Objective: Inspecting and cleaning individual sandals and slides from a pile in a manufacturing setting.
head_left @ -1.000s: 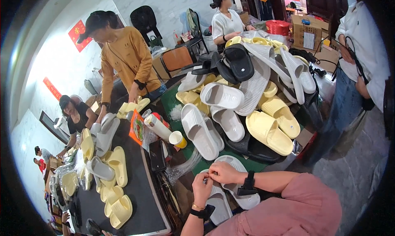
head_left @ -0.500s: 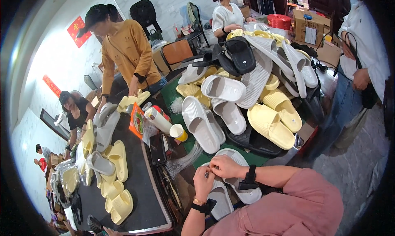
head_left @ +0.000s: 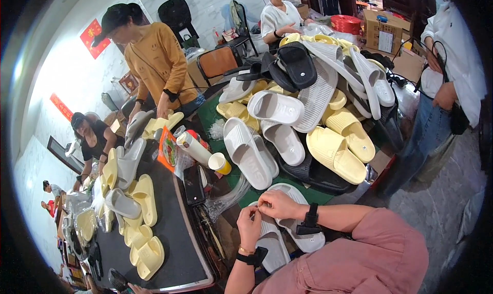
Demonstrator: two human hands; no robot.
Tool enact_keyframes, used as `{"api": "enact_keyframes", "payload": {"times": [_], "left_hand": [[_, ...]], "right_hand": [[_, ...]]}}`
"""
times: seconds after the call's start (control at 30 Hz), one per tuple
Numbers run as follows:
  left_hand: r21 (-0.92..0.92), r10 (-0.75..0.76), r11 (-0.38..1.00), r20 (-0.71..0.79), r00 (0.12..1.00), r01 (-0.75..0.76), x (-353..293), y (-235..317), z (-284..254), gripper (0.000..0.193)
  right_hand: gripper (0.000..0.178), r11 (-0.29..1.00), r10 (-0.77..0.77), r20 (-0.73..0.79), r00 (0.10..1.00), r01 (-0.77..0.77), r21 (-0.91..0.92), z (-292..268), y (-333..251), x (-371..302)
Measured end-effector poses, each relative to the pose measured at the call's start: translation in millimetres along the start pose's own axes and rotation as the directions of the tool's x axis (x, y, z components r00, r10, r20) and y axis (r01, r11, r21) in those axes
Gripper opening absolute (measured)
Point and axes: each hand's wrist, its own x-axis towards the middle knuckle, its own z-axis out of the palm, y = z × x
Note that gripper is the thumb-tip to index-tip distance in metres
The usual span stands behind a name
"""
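Observation:
A pair of light grey slippers lies in front of me at the table's near edge: a left slipper (head_left: 275, 252) and a right slipper (head_left: 314, 238). Over their front ends my left hand (head_left: 249, 226) and my right hand (head_left: 277, 203) meet, fingertips pinched together. Whatever sits between the fingers is too small to make out. Just beyond, a bundle of clear thin plastic strands (head_left: 231, 197) lies on the green surface (head_left: 248, 197). Behind it rises a heap of grey, yellow and black slippers, with a grey slipper (head_left: 247, 151) and a yellow slipper (head_left: 336, 153) nearest.
To the left, a dark conveyor belt (head_left: 174, 242) carries yellow slippers (head_left: 150, 257) and grey ones. A paper cup (head_left: 220, 163), a white bottle (head_left: 194, 147) and a dark phone (head_left: 194, 185) stand or lie between belt and heap. Co-workers stand around; a person in white (head_left: 449, 53) is at right.
My hands stay pinched together over the grey pair, with only slight finger movement. The whole view has shifted a little. Across the table, the person in the white top has raised a hand.

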Motion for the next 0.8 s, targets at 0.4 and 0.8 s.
{"api": "enact_keyframes", "payload": {"times": [0.4, 0.8], "left_hand": [[0.044, 0.004, 0.999, 0.058, 0.998, -0.007, 2, 3, 1, 0.01], [0.372, 0.032, 0.92, -0.379, 0.925, 0.121, 11, 18, -169, 0.028]], "right_hand": [[0.015, 0.998, -0.035, -0.023, 0.999, 0.034, -0.049, 6, 11, 0], [0.011, 0.998, 0.062, -0.071, 0.996, -0.064, -0.025, -22, -35, -24]]}}
